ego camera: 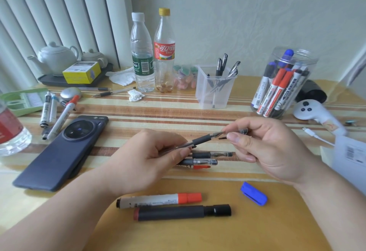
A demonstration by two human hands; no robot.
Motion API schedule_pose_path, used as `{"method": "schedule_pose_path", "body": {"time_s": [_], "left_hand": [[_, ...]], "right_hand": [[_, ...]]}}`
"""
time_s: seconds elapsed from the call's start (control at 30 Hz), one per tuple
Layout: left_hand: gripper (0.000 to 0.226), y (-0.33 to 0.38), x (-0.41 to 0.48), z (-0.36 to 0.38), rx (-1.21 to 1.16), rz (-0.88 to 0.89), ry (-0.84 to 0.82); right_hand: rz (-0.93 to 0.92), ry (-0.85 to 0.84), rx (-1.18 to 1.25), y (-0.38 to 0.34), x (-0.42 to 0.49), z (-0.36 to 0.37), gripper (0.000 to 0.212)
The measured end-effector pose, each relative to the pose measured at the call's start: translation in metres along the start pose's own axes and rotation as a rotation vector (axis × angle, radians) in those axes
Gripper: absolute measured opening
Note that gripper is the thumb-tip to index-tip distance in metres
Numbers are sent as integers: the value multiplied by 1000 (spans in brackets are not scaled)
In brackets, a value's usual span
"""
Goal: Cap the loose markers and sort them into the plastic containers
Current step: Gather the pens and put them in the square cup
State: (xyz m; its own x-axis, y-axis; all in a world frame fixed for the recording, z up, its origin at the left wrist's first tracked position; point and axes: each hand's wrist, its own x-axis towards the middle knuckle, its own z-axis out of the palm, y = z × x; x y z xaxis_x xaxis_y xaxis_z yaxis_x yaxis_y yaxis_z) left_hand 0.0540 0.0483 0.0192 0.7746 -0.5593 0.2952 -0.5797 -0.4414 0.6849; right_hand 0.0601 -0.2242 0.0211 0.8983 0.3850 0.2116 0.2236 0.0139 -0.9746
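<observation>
Striped surface [158, 112] against a pale wall, pretty cluttered tbh. Left hand [150, 155] has its fingers [178, 147] curled round a clear pen [200, 140], tip pointing up and right. Right hand [263, 147] pinches a clear cap [242, 131] in its fingers [235, 138] right at that tip; can't tell if it's on. Two more pens [212, 154] lie just under the hands. Closer in, a red marker [158, 200] and black marker [182, 212] lie side by side, with a loose blue cap [254, 193] to their right. Back right: a square tub [214, 90] with pens and a round jar [285, 84] of markers. Phone [65, 151] lies on the left.
</observation>
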Motion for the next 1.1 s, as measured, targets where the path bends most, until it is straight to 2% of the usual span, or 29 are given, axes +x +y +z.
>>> {"method": "schedule_pose_path", "body": {"time_s": [0.2,0.33,0.57,0.63,0.77,0.9,0.97,1.1], "left_hand": [[34,0,0,0,12,23,-33],[33,5,0,3,-12,55,-63],[44,11,2,1,75,123,-2],[43,13,1,1,121,153,19],[38,15,1,1,257,214,36],[38,16,0,4,322,206,47],[38,17,1,5,246,165,58],[43,19,7,10,-42,-45,2]], "right_hand": [[32,-30,56,-1,0,3,43],[81,-32,-13,-5,-4,11,14],[87,-6,-102,-10,-3,20,12],[129,-35,-35,-11,-2,20,18],[223,-111,53,-15,-1,16,46],[261,-119,69,-17,-1,16,48],[188,-79,85,-17,0,17,47],[47,50,85,-18,2,17,46]]}}
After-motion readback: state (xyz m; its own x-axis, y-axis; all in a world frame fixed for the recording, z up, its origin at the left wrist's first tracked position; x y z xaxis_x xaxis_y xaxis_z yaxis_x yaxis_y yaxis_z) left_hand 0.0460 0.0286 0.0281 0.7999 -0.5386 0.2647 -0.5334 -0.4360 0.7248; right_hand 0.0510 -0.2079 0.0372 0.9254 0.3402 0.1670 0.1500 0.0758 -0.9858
